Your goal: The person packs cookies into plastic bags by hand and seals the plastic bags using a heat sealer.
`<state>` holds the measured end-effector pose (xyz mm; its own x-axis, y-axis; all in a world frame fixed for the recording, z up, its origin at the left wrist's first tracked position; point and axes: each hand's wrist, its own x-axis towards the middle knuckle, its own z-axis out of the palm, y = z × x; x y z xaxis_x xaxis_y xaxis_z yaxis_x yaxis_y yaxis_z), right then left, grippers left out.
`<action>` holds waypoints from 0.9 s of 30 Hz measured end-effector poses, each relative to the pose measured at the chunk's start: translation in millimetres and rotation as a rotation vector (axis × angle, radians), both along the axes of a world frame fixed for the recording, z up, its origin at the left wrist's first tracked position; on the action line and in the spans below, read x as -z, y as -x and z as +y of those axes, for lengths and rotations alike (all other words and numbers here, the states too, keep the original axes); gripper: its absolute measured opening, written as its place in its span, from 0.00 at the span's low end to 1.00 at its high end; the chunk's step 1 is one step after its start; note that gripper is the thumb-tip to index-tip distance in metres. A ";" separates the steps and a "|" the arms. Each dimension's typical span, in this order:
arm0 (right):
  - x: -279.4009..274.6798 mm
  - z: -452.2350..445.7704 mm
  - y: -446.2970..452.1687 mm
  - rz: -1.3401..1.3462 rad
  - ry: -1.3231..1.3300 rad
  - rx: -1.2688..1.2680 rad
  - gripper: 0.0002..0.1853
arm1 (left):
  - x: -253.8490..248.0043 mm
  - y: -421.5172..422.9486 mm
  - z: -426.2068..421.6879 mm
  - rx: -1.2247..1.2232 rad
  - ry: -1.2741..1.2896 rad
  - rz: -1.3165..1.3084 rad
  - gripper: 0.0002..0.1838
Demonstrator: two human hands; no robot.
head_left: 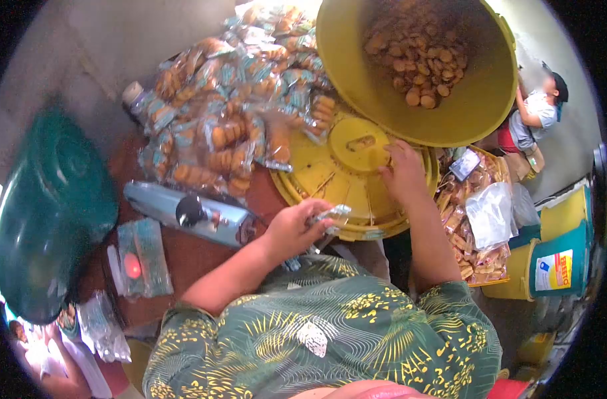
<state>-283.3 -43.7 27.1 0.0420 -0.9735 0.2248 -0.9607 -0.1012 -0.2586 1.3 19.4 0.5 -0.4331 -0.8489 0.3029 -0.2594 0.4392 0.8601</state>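
Observation:
My left hand (pixel 297 229) is closed around a clear plastic bag (pixel 338 211) with bluish print, just in front of the yellow lid. My right hand (pixel 406 174) reaches over the round yellow lid (pixel 310 183), thumb and fingers apart, with nothing visible in it. Whether its fingertips touch the lid is unclear. Behind the lid, a large yellow tub (pixel 343 60) leans toward me with many loose round biscuits (pixel 420 66) inside. Left of my left hand lies a long blue bag sealer (pixel 160 199) with a black knob.
Filled biscuit packets (pixel 227 143) are heaped at the back left. Flat printed bags (pixel 144 256) lie near the table's left side, beside a dark green basin (pixel 57 206). On the right are more packed snacks (pixel 460 229) and a teal bucket (pixel 559 266). A seated person (pixel 536 113) is far right; another is lower left.

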 end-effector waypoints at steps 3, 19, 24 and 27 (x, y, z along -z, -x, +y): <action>2.1 -19.3 26.5 0.045 -0.157 0.141 0.22 | -3.7 -5.5 2.9 -0.048 -0.090 0.107 0.12; 20.9 -280.9 165.1 -0.512 -0.002 0.047 0.40 | -4.3 -24.8 -6.9 0.090 -0.295 0.233 0.12; -4.9 -254.1 110.6 -0.005 0.183 0.204 0.39 | -13.4 -27.1 -8.0 0.068 -0.301 0.181 0.14; -9.1 -215.8 77.5 0.147 -0.061 0.260 0.37 | 6.4 -17.7 -10.2 0.026 -0.218 0.267 0.10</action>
